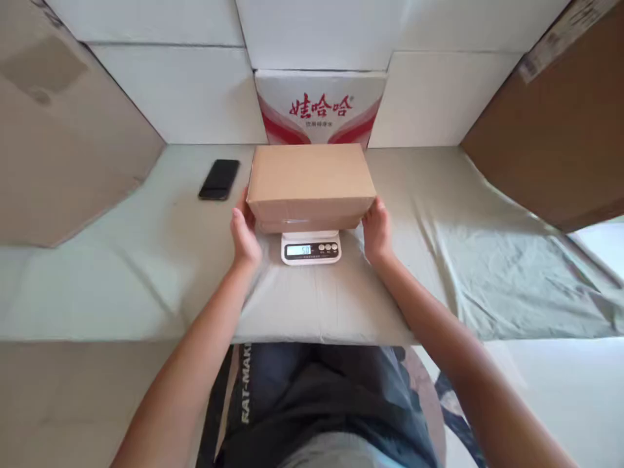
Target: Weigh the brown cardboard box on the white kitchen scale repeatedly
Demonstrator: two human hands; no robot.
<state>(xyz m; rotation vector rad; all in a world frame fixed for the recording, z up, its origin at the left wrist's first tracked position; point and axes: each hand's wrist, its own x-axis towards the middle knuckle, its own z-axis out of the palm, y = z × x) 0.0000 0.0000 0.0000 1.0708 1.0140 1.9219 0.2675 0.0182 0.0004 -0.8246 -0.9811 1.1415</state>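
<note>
A plain brown cardboard box (310, 182) rests on a small white digital scale (311, 248), whose lit display shows digits I cannot read clearly. My left hand (244, 233) presses against the box's left lower edge. My right hand (377, 229) holds the right lower edge. Both hands grip the box from the sides. The scale's platform is hidden under the box.
A pale green cloth (439, 260) covers the table. A black phone (219, 179) lies at the back left. White boxes and a red-and-white printed carton (319, 107) stand behind. Large brown cardboard panels stand at the left (58, 143) and right (560, 130).
</note>
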